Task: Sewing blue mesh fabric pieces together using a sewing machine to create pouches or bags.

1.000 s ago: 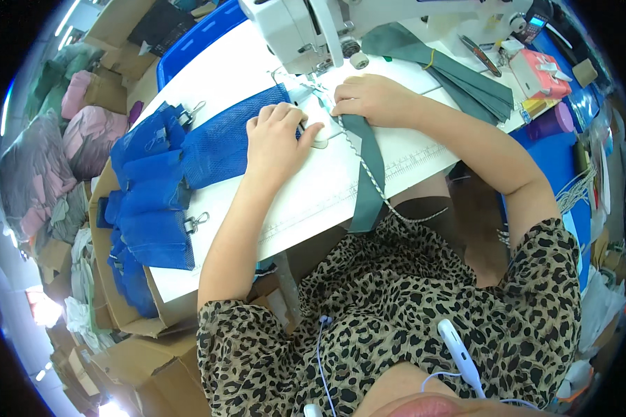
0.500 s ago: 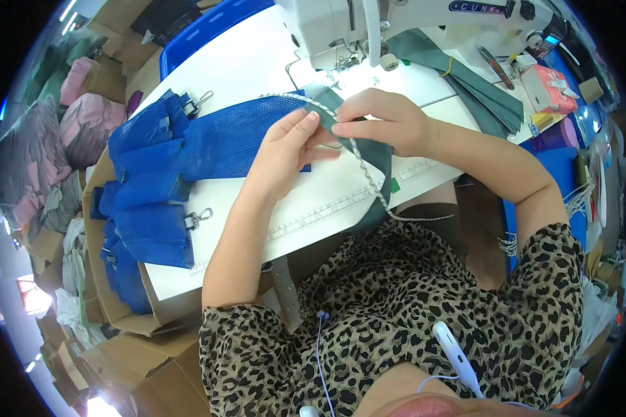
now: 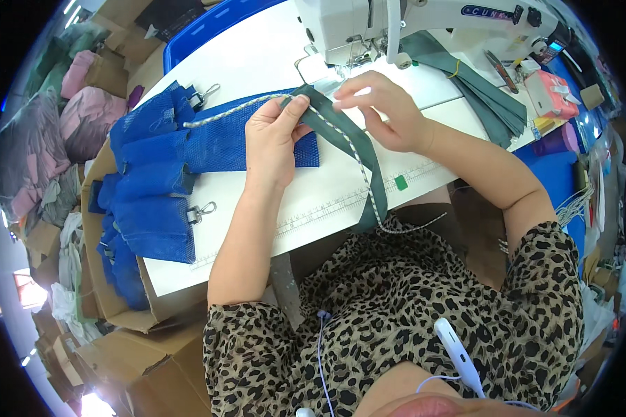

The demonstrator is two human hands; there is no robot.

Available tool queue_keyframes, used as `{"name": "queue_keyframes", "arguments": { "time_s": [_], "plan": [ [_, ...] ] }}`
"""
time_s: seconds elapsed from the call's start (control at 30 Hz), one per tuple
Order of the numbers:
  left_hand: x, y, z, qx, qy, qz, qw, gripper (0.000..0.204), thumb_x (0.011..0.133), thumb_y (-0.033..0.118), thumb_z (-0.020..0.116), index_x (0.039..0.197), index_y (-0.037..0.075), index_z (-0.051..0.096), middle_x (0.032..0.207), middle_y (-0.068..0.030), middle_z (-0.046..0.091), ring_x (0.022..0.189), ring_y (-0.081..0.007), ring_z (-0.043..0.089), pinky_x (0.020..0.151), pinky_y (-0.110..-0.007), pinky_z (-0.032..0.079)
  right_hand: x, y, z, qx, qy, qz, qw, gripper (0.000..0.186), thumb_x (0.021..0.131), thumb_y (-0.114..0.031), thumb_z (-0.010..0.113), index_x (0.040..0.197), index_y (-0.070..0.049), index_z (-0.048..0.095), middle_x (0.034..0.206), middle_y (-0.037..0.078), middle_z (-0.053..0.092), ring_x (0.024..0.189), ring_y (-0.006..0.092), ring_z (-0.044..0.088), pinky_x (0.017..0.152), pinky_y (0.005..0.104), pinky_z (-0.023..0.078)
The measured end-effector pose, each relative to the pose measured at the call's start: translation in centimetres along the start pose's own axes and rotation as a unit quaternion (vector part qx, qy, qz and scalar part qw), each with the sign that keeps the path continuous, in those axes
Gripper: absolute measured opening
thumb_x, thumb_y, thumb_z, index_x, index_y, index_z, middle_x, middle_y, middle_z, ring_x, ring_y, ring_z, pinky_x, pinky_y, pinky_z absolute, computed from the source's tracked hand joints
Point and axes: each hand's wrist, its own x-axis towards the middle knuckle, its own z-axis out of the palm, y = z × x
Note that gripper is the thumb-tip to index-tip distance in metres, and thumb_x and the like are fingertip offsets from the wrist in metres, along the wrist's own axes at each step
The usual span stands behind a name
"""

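Observation:
My left hand [image 3: 274, 139] is closed, its thumb and fingers pinching a dark green fabric strip [image 3: 337, 118] together with a pale braided cord [image 3: 240, 108]. The cord's one end sticks out to the left over blue mesh fabric [image 3: 222, 144]. Rightward from the pinch, the cord runs along the strip, and both hang down past the table's front edge. My right hand [image 3: 391, 115] is off the strip, just right of it, its fingers apart and nothing in them. The blue mesh piece, with metal snap hooks [image 3: 200, 213], lies under and beside my left hand.
A white sewing machine [image 3: 341, 38] stands just beyond my hands. A bundle of green strips [image 3: 490, 104] lies at the right, near tweezers [image 3: 501, 71] and a pink box [image 3: 551, 94]. A cardboard box [image 3: 129, 318] stands at the left table edge. A ruler [image 3: 320, 208] runs along the front.
My right hand has let go of the strip and cord and opened. The cord's free end now reaches farther left, and the strip lies more spread out along the cord.

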Motion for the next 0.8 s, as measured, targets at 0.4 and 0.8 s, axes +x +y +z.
{"name": "queue_keyframes", "arguments": {
  "time_s": [0.4, 0.8],
  "plan": [
    [0.0, -0.8, -0.1, 0.065, -0.04, 0.011, 0.997, 0.013, 0.091, 0.014, 0.069, 0.087, 0.002, 0.072, 0.091, -0.0044, 0.069, 0.08, -0.0082, 0.058, 0.075, -0.022, 0.047, 0.0, -0.4, 1.8, 0.398, -0.037, 0.401, 0.824, 0.016, 0.09, -0.015, 0.072, 0.085, -0.005, 0.061, 0.074, -0.004, 0.058, 0.068, 0.0026, 0.05, 0.062, 0.0201, 0.041],
    [-0.1, 0.1, -0.2, 0.111, -0.064, 0.038, 0.991, 0.017, 0.096, 0.013, 0.063, 0.1, -0.002, 0.069, 0.09, -0.0059, 0.069, 0.077, -0.0108, 0.064, 0.07, -0.022, 0.054, 0.0, 0.0, 1.6, 0.403, -0.042, 0.41, 0.817, 0.022, 0.088, -0.017, 0.073, 0.077, -0.006, 0.058, 0.068, -0.005, 0.051, 0.063, 0.0029, 0.042, 0.057, 0.0214, 0.034]
  ]
}}
